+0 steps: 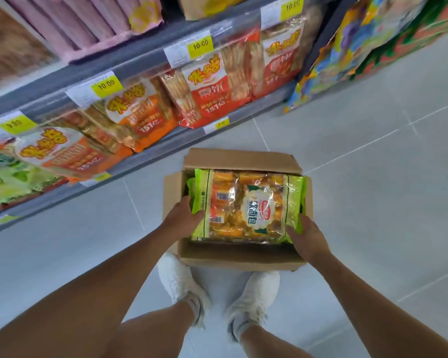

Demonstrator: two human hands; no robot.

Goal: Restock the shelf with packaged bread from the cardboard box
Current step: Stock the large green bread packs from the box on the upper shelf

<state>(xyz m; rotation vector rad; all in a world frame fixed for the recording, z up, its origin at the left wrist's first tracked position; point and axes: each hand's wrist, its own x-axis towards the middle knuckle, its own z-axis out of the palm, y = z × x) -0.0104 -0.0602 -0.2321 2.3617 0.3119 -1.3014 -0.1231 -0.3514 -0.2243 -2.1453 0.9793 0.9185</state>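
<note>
Shelf (150, 60) tags (200, 44): "10.00"

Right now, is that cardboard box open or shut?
Open: the cardboard box has its flaps folded out, and a green bread package shows inside.

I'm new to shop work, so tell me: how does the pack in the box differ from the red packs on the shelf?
The green-edged pack lies flat in the cardboard box, held at each end by the left hand and right hand; the red packs stand on the shelf, untouched. Both have clear windows.
</note>
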